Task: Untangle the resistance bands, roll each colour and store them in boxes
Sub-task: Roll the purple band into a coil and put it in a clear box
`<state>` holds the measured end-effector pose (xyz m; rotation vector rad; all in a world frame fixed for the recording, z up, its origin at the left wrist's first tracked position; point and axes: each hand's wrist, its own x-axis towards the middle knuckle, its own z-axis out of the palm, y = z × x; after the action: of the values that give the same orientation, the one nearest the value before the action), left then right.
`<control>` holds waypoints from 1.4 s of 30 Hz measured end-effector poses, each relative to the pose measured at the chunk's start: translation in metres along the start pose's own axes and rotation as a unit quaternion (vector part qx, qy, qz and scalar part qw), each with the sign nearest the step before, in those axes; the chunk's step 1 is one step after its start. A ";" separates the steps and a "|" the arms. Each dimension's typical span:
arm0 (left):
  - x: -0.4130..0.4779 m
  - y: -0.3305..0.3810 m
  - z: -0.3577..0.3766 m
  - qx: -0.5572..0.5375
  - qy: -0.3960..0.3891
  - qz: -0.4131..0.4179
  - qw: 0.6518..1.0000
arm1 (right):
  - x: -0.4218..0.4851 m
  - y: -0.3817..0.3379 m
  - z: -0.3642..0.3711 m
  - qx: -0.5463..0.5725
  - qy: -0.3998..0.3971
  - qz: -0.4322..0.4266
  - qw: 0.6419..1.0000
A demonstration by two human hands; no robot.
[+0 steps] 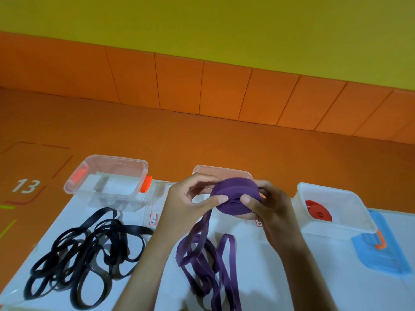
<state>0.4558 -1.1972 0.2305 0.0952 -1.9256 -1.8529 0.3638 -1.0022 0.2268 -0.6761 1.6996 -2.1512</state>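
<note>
— Winding appears to be the step in hand; where is the purple roll [235, 198] held?

— It is held up off the surface [292, 277], in front of the middle box [222, 170]. It is clamped between both hands: the left hand [186, 205] is curled on its left side and the right hand [269, 212] on its right. A thumb from each is pressed on the near face.

— And which way does the unrolled part lie?

— The loose purple band [206, 261] is hung from the near underside of the roll and trailed toward the near edge. There it is heaped in flat loops on the surface, below and slightly left of the hands. Its long axis is run from near to far, so more band would be drawn up and away as the roll is turned. The left hand is judged the nearer to the tail.

— What is to be said of materials?

— The band is seen as a flat, matte strip, judged to be stretchy; the roll is a thick disc with a dimple at its centre. The black bands [87, 248] at the left are glossier and are left in a tangle. The boxes are made of clear, rigid plastic. The left box [107, 162] is fitted with orange latches. A red roll [317, 211] is already laid in the right box [336, 191], and a blue lid [381, 250] is rested beside it.
</note>
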 end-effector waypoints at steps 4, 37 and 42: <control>0.001 -0.001 -0.008 -0.016 -0.021 -0.009 1.000 | -0.001 0.007 0.007 0.112 -0.019 0.012 0.993; -0.001 -0.006 -0.004 0.061 -0.084 -0.006 0.995 | -0.013 0.018 -0.001 0.083 -0.017 0.038 0.996; -0.002 -0.005 -0.010 0.109 -0.064 -0.014 0.992 | -0.011 0.011 -0.009 -0.214 -0.027 -0.003 0.976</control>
<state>0.4599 -1.2058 0.2251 0.0733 -2.2217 -1.6966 0.3678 -0.9912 0.2127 -0.8378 2.1547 -1.7594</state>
